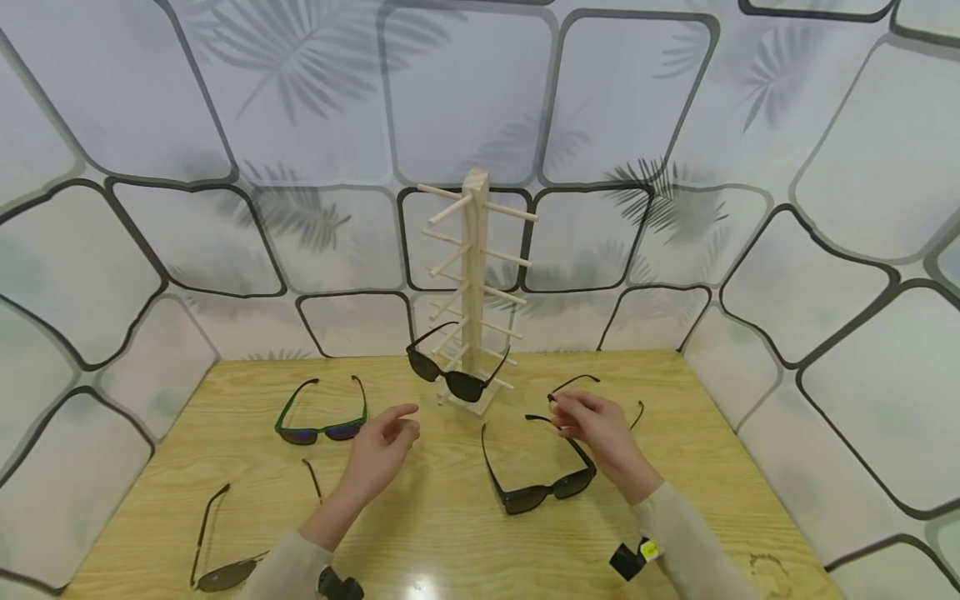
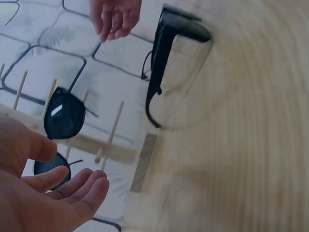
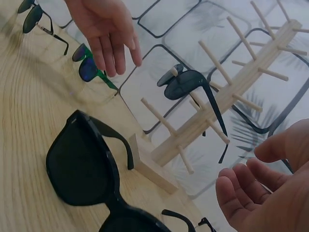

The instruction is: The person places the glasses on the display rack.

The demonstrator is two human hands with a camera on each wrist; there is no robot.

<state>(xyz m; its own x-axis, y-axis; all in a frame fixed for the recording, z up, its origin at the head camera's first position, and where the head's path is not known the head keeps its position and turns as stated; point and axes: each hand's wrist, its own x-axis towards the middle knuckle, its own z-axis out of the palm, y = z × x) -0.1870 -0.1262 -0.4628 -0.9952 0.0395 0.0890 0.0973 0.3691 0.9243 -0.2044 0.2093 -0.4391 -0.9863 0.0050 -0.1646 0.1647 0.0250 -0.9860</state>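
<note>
A pair of black sunglasses (image 1: pixel 465 387) hangs on the lower pegs of a wooden peg rack (image 1: pixel 474 275). To its left, my left hand (image 1: pixel 381 446) hovers over the table with fingers relaxed and holding nothing; the left wrist view shows its palm (image 2: pixel 53 183) beneath those hung sunglasses (image 2: pixel 64 114). My right hand (image 1: pixel 600 425) is right of the rack, fingers loosely bent and nothing between them in the right wrist view. It partly hides a thin-framed pair of glasses (image 1: pixel 581 379) behind it. Large black sunglasses (image 1: pixel 548 492) lie just in front of that hand.
Green-framed sunglasses (image 1: pixel 322 433) with bluish lenses lie left of my left hand. Another pair with a brown lens (image 1: pixel 228 575) is at the front left, partly covered by my sleeve. Patterned white panels (image 1: pixel 337 325) enclose the wooden table (image 1: pixel 450 533) at the back and sides.
</note>
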